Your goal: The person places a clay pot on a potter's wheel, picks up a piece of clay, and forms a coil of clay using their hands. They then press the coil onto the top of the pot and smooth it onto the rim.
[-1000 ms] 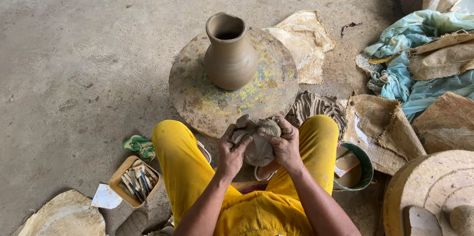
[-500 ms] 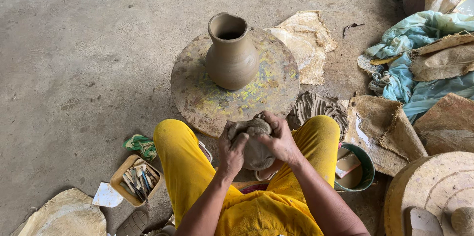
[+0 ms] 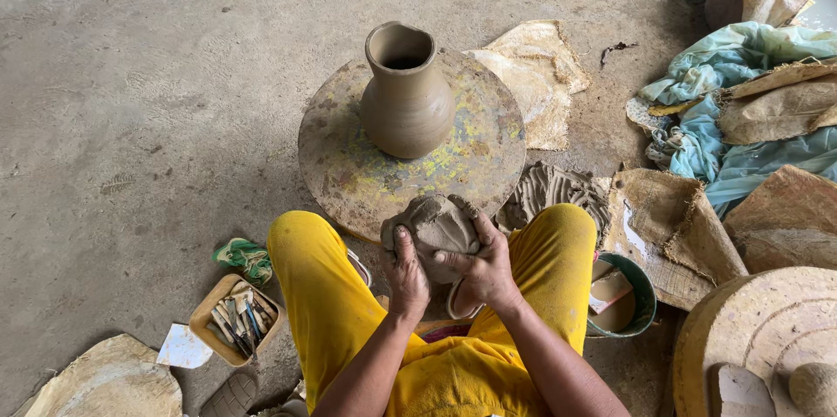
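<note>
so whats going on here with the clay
A person in yellow clothes sits on the concrete floor and presses a lump of clay between both hands, the left hand and the right hand. In front of them, an unfired clay jug stands upright on a round turntable. A small tray of tools lies by the left knee, and a green bucket by the right.

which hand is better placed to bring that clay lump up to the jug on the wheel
Probably the right hand: it wraps the clay lump from the side and underneath, carrying most of it. The left hand only presses its near side. The jug stands straight ahead.
</note>
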